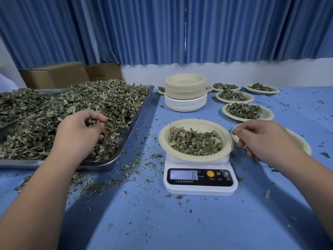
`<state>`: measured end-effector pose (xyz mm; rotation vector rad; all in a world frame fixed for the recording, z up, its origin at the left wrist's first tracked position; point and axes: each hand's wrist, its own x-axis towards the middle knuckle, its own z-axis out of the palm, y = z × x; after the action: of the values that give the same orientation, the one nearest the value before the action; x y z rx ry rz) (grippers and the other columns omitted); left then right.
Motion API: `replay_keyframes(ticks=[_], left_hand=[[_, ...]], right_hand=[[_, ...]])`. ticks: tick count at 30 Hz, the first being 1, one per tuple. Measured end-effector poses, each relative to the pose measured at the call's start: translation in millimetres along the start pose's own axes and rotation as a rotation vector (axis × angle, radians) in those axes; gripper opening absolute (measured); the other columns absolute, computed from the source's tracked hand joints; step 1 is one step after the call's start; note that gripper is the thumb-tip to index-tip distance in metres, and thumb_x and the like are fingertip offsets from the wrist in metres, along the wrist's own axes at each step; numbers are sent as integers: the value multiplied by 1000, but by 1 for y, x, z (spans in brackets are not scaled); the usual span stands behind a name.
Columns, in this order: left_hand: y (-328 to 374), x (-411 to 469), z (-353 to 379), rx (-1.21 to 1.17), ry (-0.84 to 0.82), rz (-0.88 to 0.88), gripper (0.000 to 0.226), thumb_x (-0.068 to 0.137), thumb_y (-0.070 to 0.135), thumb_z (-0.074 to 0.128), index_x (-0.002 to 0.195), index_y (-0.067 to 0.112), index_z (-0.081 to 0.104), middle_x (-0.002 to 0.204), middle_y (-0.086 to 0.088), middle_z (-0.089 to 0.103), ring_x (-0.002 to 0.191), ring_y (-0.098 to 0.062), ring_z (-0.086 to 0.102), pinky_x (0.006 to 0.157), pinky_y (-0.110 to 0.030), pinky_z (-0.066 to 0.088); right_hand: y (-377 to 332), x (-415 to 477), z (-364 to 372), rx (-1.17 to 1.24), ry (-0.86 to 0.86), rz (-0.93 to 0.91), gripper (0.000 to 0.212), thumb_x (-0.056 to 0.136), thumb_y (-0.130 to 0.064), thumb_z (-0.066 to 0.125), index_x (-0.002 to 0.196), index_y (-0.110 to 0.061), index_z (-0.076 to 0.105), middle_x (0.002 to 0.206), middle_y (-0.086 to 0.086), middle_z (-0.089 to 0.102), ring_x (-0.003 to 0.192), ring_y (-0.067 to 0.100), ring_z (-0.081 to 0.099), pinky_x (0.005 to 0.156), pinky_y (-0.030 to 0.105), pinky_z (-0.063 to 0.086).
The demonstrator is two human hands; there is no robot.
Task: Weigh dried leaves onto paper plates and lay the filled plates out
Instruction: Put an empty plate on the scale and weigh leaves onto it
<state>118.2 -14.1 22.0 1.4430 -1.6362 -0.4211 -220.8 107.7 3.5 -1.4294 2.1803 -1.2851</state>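
Head camera looks down at two bare arms reaching out over a table. The left hand (81,131) lies in the big heap of dry green leaves (54,114). Its fingers curl down and grab a bunch of them. The right hand (266,139) is off to the right of the scale. Its thumb and curled fingers pinch the edge of a round cream paper plate (301,141).

Long blue curtains (162,29) hang across the back wall. A blue cloth covers the table (162,222). The leaf heap fills a wide shiny metal tray (126,141) on the left. Two brown cardboard boxes (54,74) sit behind the tray.

A tall stack of cream and white paper plates (185,91) stands at the back in the middle. A row of plates filled with leaves (268,114) lies to the right of it.

A small white kitchen scale (200,188) sits in the middle, near the person. A cream paper plate (196,121) rests on top of it, with a little pile of leaves (196,141) inside. The screen shows a 6. Tiny leaf crumbs (137,165) are scattered over the cloth.
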Motion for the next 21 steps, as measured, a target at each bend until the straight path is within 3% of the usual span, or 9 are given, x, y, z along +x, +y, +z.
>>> replay_keyframes(ticks=[3, 5, 6, 8, 10, 12, 14, 17, 21], left_hand=[[1, -2, -1, -109, 49, 19, 22, 93, 15, 60, 83, 33, 66, 72, -3, 69, 29, -2, 39, 27, -13, 25], [4, -3, -2, -203, 61, 23, 23, 93, 16, 62, 83, 36, 67, 71, 1, 70, 42, -3, 49, 31, -13, 29], [7, -4, 0, -246, 49, 26, 24, 92, 15, 63, 83, 36, 68, 71, 5, 71, 52, -11, 56, 36, -15, 34], [19, -8, 7, -306, -2, 34, 26, 91, 12, 64, 83, 36, 69, 75, 20, 70, 66, -21, 65, 55, -23, 48], [33, -13, 18, -324, -69, 66, 27, 91, 9, 63, 84, 34, 70, 74, 25, 69, 74, -24, 70, 72, -42, 57], [50, -16, 31, -318, -124, 128, 25, 91, 9, 63, 87, 32, 70, 75, 25, 68, 75, -22, 71, 75, -47, 57], [68, -16, 43, -315, -149, 229, 25, 91, 9, 63, 85, 32, 70, 86, 20, 69, 65, -3, 68, 59, -30, 58], [93, -15, 64, -319, -218, 334, 25, 90, 7, 63, 85, 31, 69, 88, 11, 68, 53, 9, 59, 44, -4, 36], [115, -17, 88, -100, -372, 551, 24, 89, 3, 63, 94, 25, 71, 94, 20, 61, 82, 12, 55, 69, 4, 35]], right_hand=[[1, 0, 0, -1, 1, 0, 22, 89, -25, 57, 69, -25, 68, 58, -9, 67, 36, 6, 53, 40, 25, 45], [1, 0, -1, 3, 3, -3, 22, 89, -25, 57, 69, -25, 68, 58, -9, 67, 36, 5, 53, 40, 25, 44], [1, 1, -1, 3, 3, -4, 22, 89, -25, 57, 69, -25, 68, 59, -9, 67, 36, 5, 53, 40, 25, 44], [1, 1, 0, 1, 1, -6, 23, 89, -24, 57, 69, -25, 68, 59, -9, 67, 36, 5, 53, 40, 24, 43], [0, 1, 1, -3, -1, -12, 24, 89, -23, 57, 68, -25, 68, 59, -8, 67, 36, 5, 53, 42, 24, 43], [-1, 1, 2, -3, -1, -22, 24, 89, -22, 57, 67, -24, 68, 59, -8, 67, 37, 5, 52, 45, 26, 45], [-1, 0, 2, -9, 1, -34, 24, 89, -21, 56, 67, -24, 68, 59, -6, 67, 37, 7, 52, 45, 28, 46], [-1, 0, 2, -13, 0, -41, 24, 89, -21, 56, 68, -24, 68, 59, -5, 66, 38, 7, 52, 45, 29, 46], [-1, 0, 1, -57, -1, -51, 24, 89, -22, 56, 68, -25, 67, 59, -8, 66, 38, 4, 51, 45, 21, 41]])
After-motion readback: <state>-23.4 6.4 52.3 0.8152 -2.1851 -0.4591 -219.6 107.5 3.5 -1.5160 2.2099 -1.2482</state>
